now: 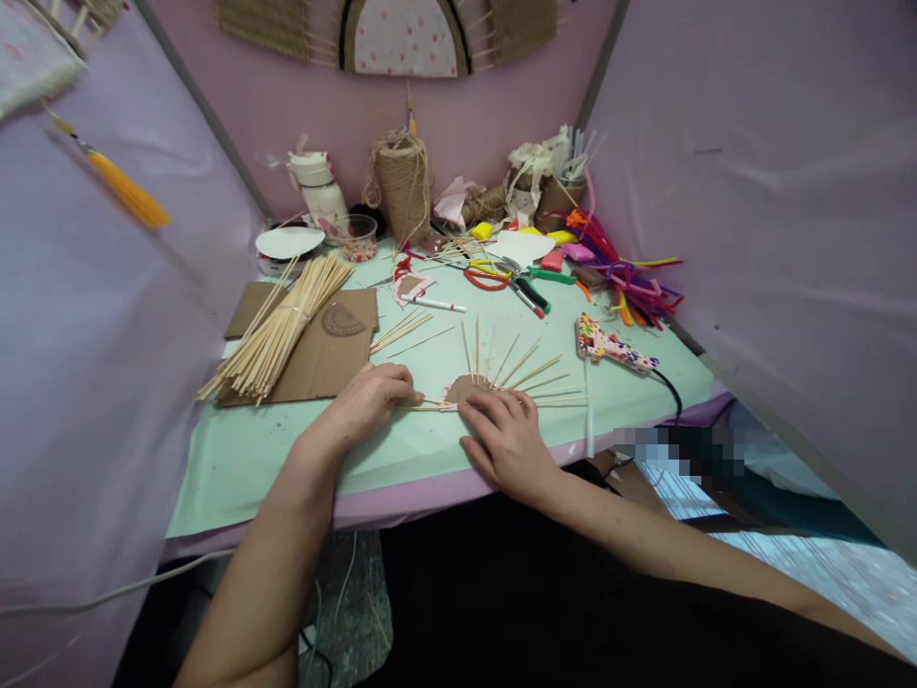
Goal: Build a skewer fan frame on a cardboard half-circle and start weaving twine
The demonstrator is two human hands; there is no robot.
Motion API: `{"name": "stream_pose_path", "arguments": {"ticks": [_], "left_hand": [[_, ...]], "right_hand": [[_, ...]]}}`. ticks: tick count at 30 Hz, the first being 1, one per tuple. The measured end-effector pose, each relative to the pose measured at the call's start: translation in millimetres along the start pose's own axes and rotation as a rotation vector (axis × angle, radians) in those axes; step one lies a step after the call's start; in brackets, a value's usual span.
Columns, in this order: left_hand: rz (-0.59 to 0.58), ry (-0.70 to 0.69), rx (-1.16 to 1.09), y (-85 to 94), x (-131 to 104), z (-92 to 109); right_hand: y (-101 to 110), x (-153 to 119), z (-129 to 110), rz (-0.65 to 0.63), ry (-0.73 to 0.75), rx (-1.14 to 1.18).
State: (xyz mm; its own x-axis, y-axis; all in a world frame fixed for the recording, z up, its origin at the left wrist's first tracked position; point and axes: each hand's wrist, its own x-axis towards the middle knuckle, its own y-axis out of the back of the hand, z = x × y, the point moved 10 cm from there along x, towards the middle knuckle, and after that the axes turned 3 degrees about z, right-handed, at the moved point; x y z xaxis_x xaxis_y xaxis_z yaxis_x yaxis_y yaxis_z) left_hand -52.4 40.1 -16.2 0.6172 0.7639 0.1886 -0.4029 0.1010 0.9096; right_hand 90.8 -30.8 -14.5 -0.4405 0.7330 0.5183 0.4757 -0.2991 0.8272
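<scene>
My left hand [376,394] is closed, thumb and fingers pinching a thin wooden stick [422,405] that lies along the left side of a cardboard half-circle [469,387]. Pink-white fabric edges the half-circle, and several sticks [526,366] fan out from it upward and to the right. Over its lower right part rests my right hand [507,435], with fingers apart and fingertips on the cardboard and stick ends. Those fingers hide part of the piece.
A tied bundle of sticks [297,320] lies on a cardboard sheet [344,354] at left. A patterned glue gun [616,346] lies at right, its cord off the edge. Behind are scissors [487,279], pliers [537,274], a twine spool [402,186], a bottle [322,196] and pipe cleaners [634,277].
</scene>
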Motion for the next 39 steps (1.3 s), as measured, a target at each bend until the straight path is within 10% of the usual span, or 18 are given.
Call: {"name": "stream_pose_path", "arguments": {"ticks": [28,39], "left_hand": [[0.045,0.13,0.013,17.3,-10,3],[0.456,0.282,0.118,62.6,-22,-14]], "right_hand": [[-3,0,1,-0.04,-0.016,-0.015],[-1,-1,2,-0.007,-0.021,0.022]]}}
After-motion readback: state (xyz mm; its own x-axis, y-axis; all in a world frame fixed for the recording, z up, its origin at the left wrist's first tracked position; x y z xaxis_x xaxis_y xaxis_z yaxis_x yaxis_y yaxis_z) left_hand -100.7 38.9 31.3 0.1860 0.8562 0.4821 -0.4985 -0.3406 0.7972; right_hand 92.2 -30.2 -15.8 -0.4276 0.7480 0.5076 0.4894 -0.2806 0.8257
